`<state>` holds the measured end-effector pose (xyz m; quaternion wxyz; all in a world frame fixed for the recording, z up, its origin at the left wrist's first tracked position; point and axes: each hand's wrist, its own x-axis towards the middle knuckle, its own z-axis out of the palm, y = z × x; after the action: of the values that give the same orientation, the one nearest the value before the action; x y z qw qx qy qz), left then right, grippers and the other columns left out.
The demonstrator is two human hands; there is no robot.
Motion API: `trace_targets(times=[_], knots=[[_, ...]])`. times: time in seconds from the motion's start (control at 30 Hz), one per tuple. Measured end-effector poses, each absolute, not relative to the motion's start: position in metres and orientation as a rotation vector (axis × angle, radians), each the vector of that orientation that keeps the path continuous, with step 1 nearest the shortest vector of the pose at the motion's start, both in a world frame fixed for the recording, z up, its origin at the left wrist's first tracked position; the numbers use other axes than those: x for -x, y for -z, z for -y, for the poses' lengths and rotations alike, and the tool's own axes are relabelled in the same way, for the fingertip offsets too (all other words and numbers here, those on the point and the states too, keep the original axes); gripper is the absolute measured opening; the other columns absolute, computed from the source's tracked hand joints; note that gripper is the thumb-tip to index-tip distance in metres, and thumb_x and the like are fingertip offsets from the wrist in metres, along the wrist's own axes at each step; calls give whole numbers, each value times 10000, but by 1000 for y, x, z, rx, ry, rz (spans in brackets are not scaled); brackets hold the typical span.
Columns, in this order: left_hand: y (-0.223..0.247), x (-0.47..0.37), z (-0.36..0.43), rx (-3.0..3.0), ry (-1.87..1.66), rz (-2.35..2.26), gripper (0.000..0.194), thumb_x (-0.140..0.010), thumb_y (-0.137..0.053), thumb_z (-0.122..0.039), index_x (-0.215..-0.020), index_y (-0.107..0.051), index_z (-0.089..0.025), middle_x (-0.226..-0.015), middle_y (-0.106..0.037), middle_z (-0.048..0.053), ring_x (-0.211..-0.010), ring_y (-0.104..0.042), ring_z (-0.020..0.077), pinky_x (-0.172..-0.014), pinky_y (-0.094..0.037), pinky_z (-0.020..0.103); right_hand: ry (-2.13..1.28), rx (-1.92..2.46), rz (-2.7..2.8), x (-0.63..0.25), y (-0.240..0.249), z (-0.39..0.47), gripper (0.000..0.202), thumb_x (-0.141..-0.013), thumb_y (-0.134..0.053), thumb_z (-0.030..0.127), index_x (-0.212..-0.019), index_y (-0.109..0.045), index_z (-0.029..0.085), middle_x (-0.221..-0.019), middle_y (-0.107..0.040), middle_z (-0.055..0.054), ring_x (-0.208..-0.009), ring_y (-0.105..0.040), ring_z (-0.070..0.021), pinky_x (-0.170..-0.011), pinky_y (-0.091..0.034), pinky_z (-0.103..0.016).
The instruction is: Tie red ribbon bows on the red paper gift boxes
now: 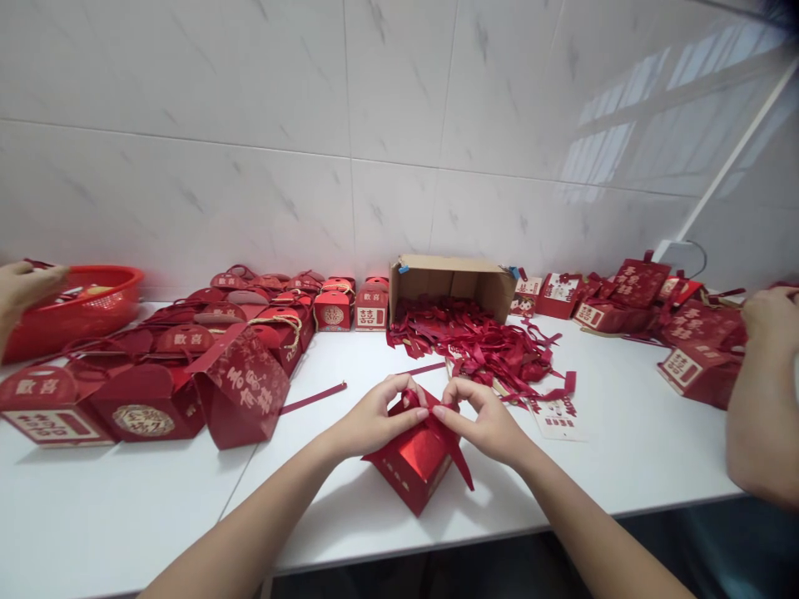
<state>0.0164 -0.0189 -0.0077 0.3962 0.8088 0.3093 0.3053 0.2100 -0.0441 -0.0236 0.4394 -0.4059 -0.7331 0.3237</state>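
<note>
The red box (417, 467) is set near the tabletop's (337, 532) front edge, within easy reach; its ribbon (459, 456) appears pinched by the left hand (373, 416) and right hand (488, 420), though fingers obscure the knot. Bare surface is left on either side.

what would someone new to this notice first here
Probably the left hand and right hand pinching a ribbon atop a red box at the table's near edge. Behind them, red ribbons spill from a cardboard box by the wall, with crowded red gift boxes at left.
</note>
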Motion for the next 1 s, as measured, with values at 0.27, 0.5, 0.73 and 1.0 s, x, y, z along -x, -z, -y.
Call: trace_targets(times=[0.27, 0.5, 0.73, 1.0], knots=[[14, -21, 17, -1859, -883, -713, 211, -746, -639, -281, -659, -489, -160, -810, -599, 17, -776, -541, 144, -754, -433, 286, -766, 1059, 1686, -204, 29, 41, 167, -734, -604, 243, -649, -474, 181, -629, -482, 32, -615, -455, -113, -597, -377, -246], [18, -23, 14, -1800, -879, -739, 337, -683, -686, -254, -569, -380, -171, -763, -605, 18, -782, -561, 163, -755, -439, 313, -777, 1054, 1639, -205, 32, 40, 150, -702, -612, 219, -645, -479, 183, -632, -489, 28, -620, -457, -118, -613, -384, -254], [16, -23, 14, -1814, -882, -725, 360, -700, -671, -254, -552, -353, -175, -757, -597, 27, -807, -557, 171, -757, -435, 308, -735, 1048, 1647, -206, 39, 40, 146, -713, -607, 227, -639, -489, 182, -630, -502, 21, -632, -473, -125, -634, -400, -260], [20, -25, 12, -1819, -920, -763, 405, -729, -648, -287, -503, -335, -166, -761, -613, 34, -791, -555, 161, -725, -412, 278, -636, 1049, 1678, -207, 39, 43, 143, -715, -613, 225, -644, -495, 188, -649, -526, 16, -644, -499, -132, -656, -403, -264]])
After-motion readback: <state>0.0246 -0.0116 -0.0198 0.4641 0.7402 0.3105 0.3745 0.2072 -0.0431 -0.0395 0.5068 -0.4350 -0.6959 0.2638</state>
